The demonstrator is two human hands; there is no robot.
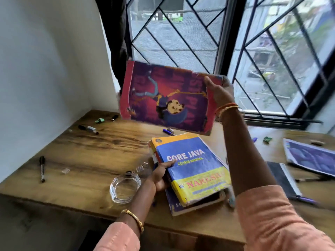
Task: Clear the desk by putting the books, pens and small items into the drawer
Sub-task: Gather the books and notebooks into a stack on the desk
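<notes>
Right hand (218,93) gripping cartoon-cover book (166,96) by its edge, lifting it high, probably for adding onto stack. Left hand (161,175) gripping Core Java book (192,167), thumb on cover, steadying pile below raised book. Glass ashtray (125,187) sitting just left of that grip. Black marker (42,168) lying far left on desk (90,151). Drawer not showing.
</notes>
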